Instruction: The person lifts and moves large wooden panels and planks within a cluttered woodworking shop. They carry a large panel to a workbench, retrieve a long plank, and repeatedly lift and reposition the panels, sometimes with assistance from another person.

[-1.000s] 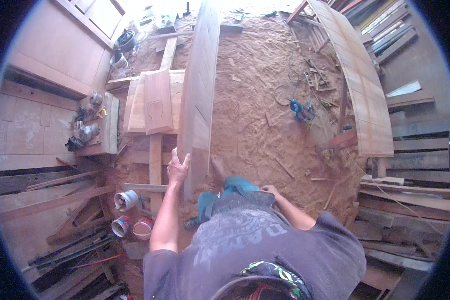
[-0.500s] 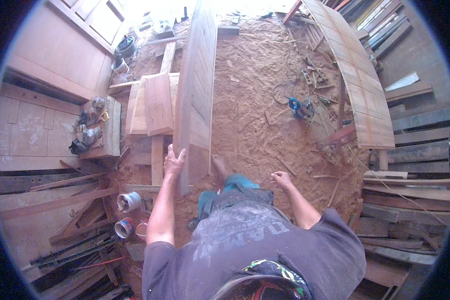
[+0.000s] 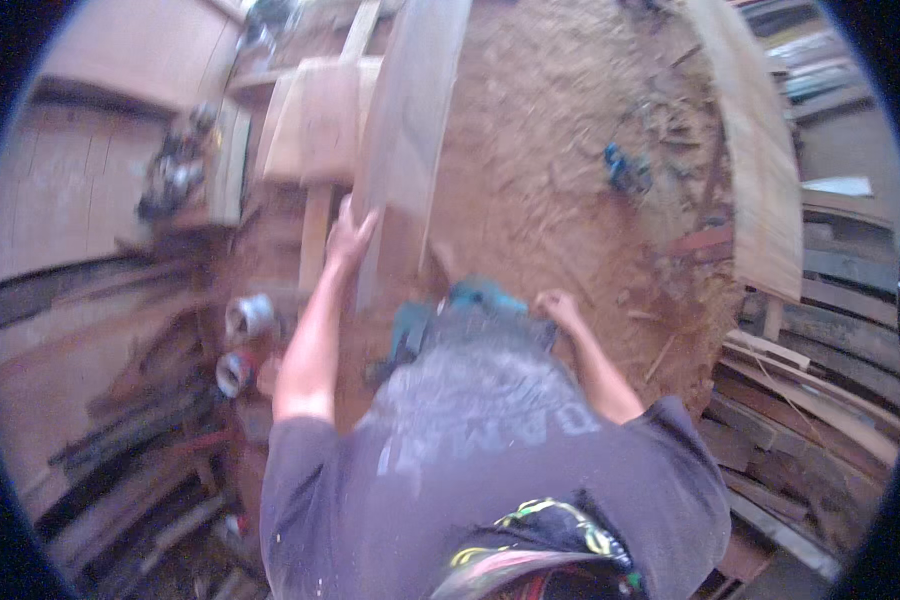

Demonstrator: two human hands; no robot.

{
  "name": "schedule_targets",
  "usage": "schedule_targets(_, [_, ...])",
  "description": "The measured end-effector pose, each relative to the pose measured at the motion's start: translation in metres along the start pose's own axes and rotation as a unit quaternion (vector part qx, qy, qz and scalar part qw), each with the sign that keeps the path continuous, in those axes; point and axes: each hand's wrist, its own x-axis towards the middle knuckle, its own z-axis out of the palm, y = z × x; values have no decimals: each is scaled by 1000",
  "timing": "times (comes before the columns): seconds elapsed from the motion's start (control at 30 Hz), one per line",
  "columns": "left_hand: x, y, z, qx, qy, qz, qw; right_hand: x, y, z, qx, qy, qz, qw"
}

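A long wooden panel (image 3: 417, 120) made of joined boards stands on its edge in front of me, running away toward the far side. My left hand (image 3: 351, 236) grips its near left edge, thumb on the top side and fingers along the outer face. Beside my right thigh hangs my right hand (image 3: 558, 308), apart from the panel. Its fingers are curled closed and blurred; whether anything small is between them I cannot make out. Left of the panel lie flat boards (image 3: 328, 118) on a narrow wooden support (image 3: 316, 225).
A blue power tool (image 3: 625, 168) lies on the sawdust-covered ground to the right. Farther right leans a long curved-looking plank (image 3: 760, 150), with stacked lumber (image 3: 830, 330) behind it. Paint cans (image 3: 250, 315) stand near my left arm. Cluttered items (image 3: 178, 165) rest on a block at the left.
The view has tilted, so everything sits higher in the picture and is blurred. My left hand stays on the panel's edge. My right hand has come a little closer to my thigh.
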Motion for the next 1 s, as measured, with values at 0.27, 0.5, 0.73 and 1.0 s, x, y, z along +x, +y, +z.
schedule_targets(0.27, [-23,15,-8,132,53,-157,977,-22,-47,15,49,66,112,990])
schedule_targets(0.5, [-17,43,4,74,74,-90,990,-33,24,6,67,38,71,995])
schedule_targets(0.73, [-25,38,3,75,76,-94,990,-37,20,7,-67,86,65,992])
schedule_targets(1.0, [-19,11,4,2,46,-110,993,21,-4,-49,-105,94,122,982])
